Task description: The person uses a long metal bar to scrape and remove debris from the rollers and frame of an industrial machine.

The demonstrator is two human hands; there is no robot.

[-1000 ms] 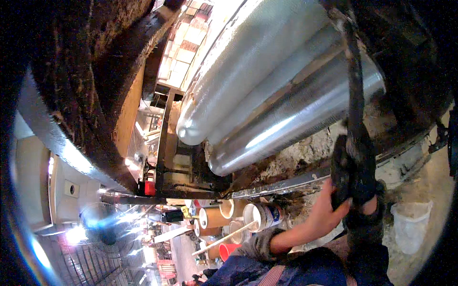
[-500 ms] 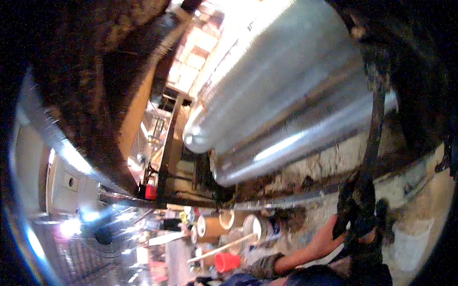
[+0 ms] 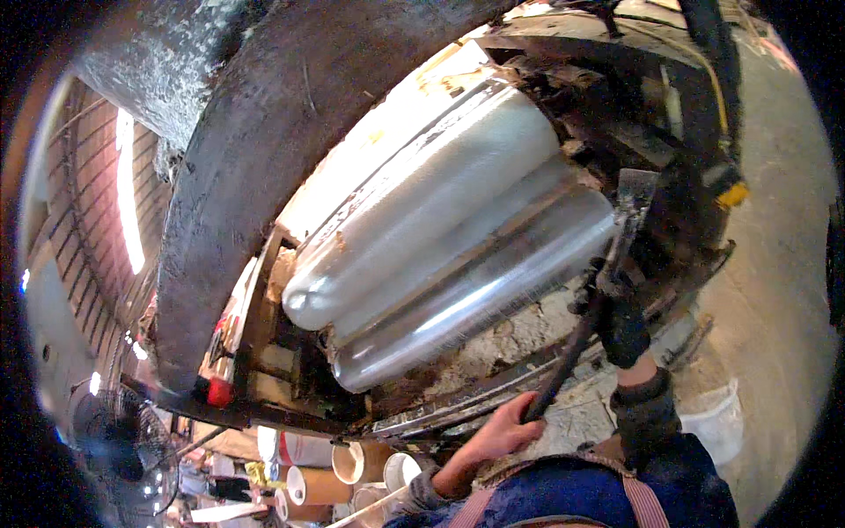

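Bare left hand (image 3: pixel 509 429), low and right of the frame's centre, is clamped around the lower end of a long, dark, spade-headed bar (image 3: pixel 565 368). The black-gloved right hand (image 3: pixel 623 327), farther up, is closed around the same shaft near its head. A second ago the hands sat close together and the bar stood nearly upright; now they are well apart and it slants toward the upper right. This seems to give a firmer two-handed hold, with the flat head just beside the right end of a shiny, silvery metal roller (image 3: pixel 493 283); contact cannot be told. Beyond it lies a broader, dull-grey cylindrical roller (image 3: pixel 431 207). Tan cylindrical drums (image 3: pixel 312 487) lie at the lower left.
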